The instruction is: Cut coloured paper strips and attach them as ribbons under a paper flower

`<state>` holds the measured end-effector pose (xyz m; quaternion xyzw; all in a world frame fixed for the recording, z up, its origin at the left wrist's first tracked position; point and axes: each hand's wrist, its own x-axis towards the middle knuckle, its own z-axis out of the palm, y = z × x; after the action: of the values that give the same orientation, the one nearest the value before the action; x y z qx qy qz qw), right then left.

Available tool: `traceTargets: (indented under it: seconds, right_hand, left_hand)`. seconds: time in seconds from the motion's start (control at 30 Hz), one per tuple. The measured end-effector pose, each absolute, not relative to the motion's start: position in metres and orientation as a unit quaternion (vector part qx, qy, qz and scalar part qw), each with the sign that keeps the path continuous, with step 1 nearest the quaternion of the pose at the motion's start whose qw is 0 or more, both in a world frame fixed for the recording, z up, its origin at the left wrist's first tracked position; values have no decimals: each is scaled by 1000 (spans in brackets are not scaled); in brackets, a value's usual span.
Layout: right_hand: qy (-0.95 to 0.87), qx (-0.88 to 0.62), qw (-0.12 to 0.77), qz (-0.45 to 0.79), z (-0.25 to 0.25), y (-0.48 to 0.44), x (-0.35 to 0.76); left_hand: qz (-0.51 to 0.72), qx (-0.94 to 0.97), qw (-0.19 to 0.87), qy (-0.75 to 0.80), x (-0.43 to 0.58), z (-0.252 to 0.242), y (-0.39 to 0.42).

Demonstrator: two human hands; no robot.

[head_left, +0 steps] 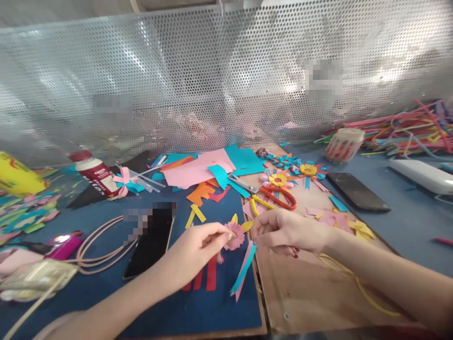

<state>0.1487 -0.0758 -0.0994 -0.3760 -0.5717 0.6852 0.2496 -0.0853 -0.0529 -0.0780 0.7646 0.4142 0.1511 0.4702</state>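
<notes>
Between the thumb and fingers of my left hand (207,242), a pink paper flower (236,238) is pinched by its left side. Two yellow paper petals (247,225) stick out above and to the right of it. My right hand (278,231) is closed just right of the flower, fingertips together at the upper end of narrow blue and pink paper strips (243,271), which hang down to the left. My own fingers hide the exact grip. Red paper strips (211,274) lie on the blue surface under my left hand. Orange-handled scissors (279,197) lie behind my right hand.
Finished paper flowers (278,179) and coloured sheets (198,167) lie at the back. A phone (150,241) and a bottle (95,174) stand or lie left. On the right are another phone (357,191), a jar (345,144) and a strip pile (406,125). A perforated metal screen (198,71) closes the back.
</notes>
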Motion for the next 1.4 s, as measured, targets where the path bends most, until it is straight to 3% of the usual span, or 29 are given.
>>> traceTargets:
  seconds: [0.17,0.33,0.7,0.77,0.87,0.93,1.0,1.07,1.23,1.4]
  right_hand:
    - [-611,-339,298,650,-95,-74,156]
    - [-626,-325,332,626,-95,-72,162]
    - [-649,-353,370,563,-86,-75,161]
    - [-632,-402,453,484,-82,-72,166]
    - [-498,-502,656,263,-76,-59,188]
    - [-406,-554,718,114,-76,-47,209]
    - [-433,-611,663,-10,-79,-38,222]
    - [-549,-642,530,-79,-89,-33,221]
    - [-724,-635,265,-45,-127,-42,180]
    - [-742,-645,170,-70,-140,-45,168]
  left_hand:
    - [54,641,682,348,-59,-80,-41]
    - [69,507,804,303,-45,-87,-38]
    - [90,457,830,306,-38,-90,-33]
    - [119,453,819,332,-39,-89,-32]
    - [159,451,808,344,-41,-89,-27]
    - [184,457,799,344,-43,-90,-24]
    - [206,456,796,339,-45,-93,-21]
    - [219,450,798,335,-46,-94,-20]
    - [221,446,803,328,-50,-94,-22]
    - [231,429,812,321,-54,-90,-24]
